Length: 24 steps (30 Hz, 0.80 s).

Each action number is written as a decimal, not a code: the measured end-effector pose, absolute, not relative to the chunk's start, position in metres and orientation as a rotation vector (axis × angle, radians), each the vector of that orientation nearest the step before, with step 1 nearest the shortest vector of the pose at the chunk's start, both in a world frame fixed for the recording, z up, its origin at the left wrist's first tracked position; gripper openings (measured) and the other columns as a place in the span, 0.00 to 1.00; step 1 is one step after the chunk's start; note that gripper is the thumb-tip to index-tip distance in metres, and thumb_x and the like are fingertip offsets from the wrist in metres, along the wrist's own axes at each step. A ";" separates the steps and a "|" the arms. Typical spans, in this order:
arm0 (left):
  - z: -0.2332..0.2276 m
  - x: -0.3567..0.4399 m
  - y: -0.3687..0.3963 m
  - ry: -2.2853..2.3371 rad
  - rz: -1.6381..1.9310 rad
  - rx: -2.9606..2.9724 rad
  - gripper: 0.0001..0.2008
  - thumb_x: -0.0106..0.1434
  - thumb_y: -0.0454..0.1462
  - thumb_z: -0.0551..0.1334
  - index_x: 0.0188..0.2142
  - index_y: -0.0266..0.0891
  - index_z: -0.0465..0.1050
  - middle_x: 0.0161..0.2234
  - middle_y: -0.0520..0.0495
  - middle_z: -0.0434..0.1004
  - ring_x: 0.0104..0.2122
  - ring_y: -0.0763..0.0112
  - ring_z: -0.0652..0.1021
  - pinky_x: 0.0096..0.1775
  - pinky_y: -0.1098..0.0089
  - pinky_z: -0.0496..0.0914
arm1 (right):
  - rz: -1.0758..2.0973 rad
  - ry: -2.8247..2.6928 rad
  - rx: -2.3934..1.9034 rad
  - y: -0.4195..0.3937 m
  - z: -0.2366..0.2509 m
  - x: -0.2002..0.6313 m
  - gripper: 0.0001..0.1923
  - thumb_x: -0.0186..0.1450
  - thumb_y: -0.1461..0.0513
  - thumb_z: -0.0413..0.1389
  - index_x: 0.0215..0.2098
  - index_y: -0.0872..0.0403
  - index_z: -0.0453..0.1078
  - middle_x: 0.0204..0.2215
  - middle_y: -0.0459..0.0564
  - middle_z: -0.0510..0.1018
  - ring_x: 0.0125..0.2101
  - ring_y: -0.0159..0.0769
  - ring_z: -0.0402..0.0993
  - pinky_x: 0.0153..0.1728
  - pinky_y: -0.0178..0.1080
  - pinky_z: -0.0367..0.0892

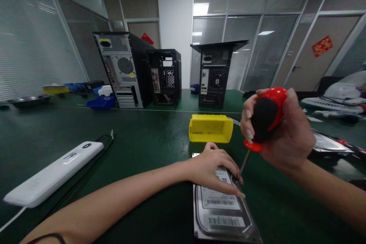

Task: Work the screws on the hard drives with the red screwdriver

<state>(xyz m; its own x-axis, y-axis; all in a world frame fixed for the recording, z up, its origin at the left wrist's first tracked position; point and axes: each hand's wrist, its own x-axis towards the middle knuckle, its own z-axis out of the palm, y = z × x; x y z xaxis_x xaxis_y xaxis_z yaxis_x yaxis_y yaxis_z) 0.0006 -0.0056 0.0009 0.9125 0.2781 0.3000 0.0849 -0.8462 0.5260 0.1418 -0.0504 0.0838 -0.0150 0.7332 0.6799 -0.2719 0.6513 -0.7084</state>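
A silver hard drive [220,223] with white labels lies on the green table, close in front of me. My left hand [215,166] lies across its upper part and grips it, the fingers reaching its right edge and covering part of the label. Wrapped around the red and black handle of a screwdriver [264,116] is my right hand [288,141]. The metal shaft slants down to the drive's right edge, beside my left fingertips. Those fingers partly hide the tip, so I cannot tell whether it sits in a screw.
Just beyond the drive stands a yellow bin [211,129]. A white power strip [54,175] with cables lies at left. Computer cases [126,68] and a blue bin [101,102] stand farther back. Another hard drive [328,143] lies at right.
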 end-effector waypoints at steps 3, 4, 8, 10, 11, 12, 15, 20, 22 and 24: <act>0.000 0.001 -0.005 0.262 0.500 2.548 0.13 0.55 0.47 0.65 0.39 0.45 0.75 0.42 0.52 0.77 0.46 0.67 0.72 0.48 0.65 0.52 | 0.875 -1.339 -0.414 -0.052 0.085 0.141 0.21 0.65 0.48 0.42 0.33 0.51 0.69 0.23 0.47 0.66 0.15 0.29 0.62 0.14 0.36 0.55; 0.000 0.000 -0.005 0.258 0.504 2.549 0.14 0.56 0.47 0.65 0.39 0.45 0.75 0.42 0.52 0.77 0.46 0.67 0.72 0.48 0.65 0.52 | 0.879 -1.354 -0.412 -0.052 0.085 0.141 0.23 0.65 0.47 0.41 0.32 0.52 0.70 0.22 0.47 0.66 0.14 0.29 0.62 0.14 0.36 0.55; 0.000 0.000 -0.005 0.254 0.509 2.559 0.14 0.55 0.48 0.65 0.38 0.44 0.75 0.42 0.52 0.77 0.46 0.68 0.72 0.48 0.65 0.51 | 0.878 -1.360 -0.382 -0.054 0.085 0.140 0.22 0.64 0.45 0.42 0.34 0.51 0.68 0.19 0.46 0.66 0.13 0.30 0.60 0.13 0.35 0.54; 0.000 0.000 -0.006 0.273 0.499 2.556 0.14 0.55 0.48 0.65 0.38 0.45 0.75 0.42 0.53 0.77 0.46 0.67 0.72 0.48 0.65 0.51 | 0.874 -1.346 -0.362 -0.053 0.085 0.139 0.18 0.63 0.45 0.47 0.36 0.48 0.66 0.19 0.43 0.66 0.13 0.29 0.59 0.13 0.34 0.54; 0.000 0.000 -0.006 0.277 0.497 2.554 0.14 0.55 0.48 0.65 0.38 0.45 0.75 0.42 0.53 0.77 0.46 0.67 0.72 0.48 0.65 0.51 | 0.868 -1.341 -0.360 -0.053 0.084 0.139 0.16 0.62 0.46 0.50 0.36 0.47 0.64 0.18 0.42 0.66 0.12 0.29 0.58 0.12 0.34 0.53; 0.001 0.000 -0.006 0.272 0.497 2.552 0.14 0.56 0.48 0.65 0.38 0.45 0.75 0.42 0.53 0.77 0.46 0.67 0.72 0.48 0.65 0.51 | 0.862 -1.338 -0.367 -0.053 0.084 0.139 0.14 0.61 0.47 0.52 0.35 0.47 0.64 0.18 0.42 0.66 0.12 0.28 0.58 0.12 0.33 0.52; 0.001 0.000 -0.006 0.247 0.512 2.554 0.13 0.56 0.48 0.64 0.38 0.45 0.75 0.42 0.54 0.77 0.46 0.68 0.72 0.48 0.65 0.51 | 0.843 -1.333 -0.400 -0.051 0.084 0.140 0.11 0.61 0.51 0.54 0.32 0.49 0.64 0.20 0.43 0.66 0.13 0.27 0.59 0.12 0.33 0.52; 0.000 0.001 -0.006 0.287 0.488 2.548 0.14 0.55 0.49 0.65 0.38 0.46 0.75 0.43 0.53 0.77 0.46 0.66 0.72 0.48 0.64 0.51 | 0.869 -1.334 -0.411 -0.052 0.085 0.141 0.20 0.65 0.48 0.43 0.33 0.51 0.70 0.24 0.47 0.66 0.16 0.30 0.63 0.14 0.35 0.56; 0.000 0.001 -0.006 0.289 0.483 2.548 0.14 0.55 0.48 0.65 0.38 0.46 0.75 0.43 0.53 0.77 0.46 0.66 0.72 0.48 0.64 0.51 | 0.875 -1.359 -0.415 -0.053 0.085 0.141 0.23 0.66 0.49 0.40 0.33 0.52 0.71 0.23 0.48 0.66 0.15 0.30 0.62 0.14 0.35 0.56; 0.001 0.001 -0.006 0.279 0.488 2.552 0.13 0.55 0.47 0.65 0.38 0.46 0.75 0.43 0.53 0.77 0.46 0.66 0.72 0.48 0.65 0.52 | 0.866 -1.362 -0.410 -0.054 0.086 0.140 0.22 0.67 0.50 0.39 0.34 0.52 0.70 0.22 0.47 0.66 0.14 0.29 0.62 0.13 0.35 0.55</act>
<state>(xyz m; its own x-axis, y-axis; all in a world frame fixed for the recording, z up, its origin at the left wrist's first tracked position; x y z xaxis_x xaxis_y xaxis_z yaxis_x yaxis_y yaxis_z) 0.0008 -0.0058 0.0007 0.9137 0.2885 0.2863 0.1002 -0.8426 0.5292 0.1401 -0.0537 0.0855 -0.0284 0.7380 0.6742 -0.2977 0.6376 -0.7105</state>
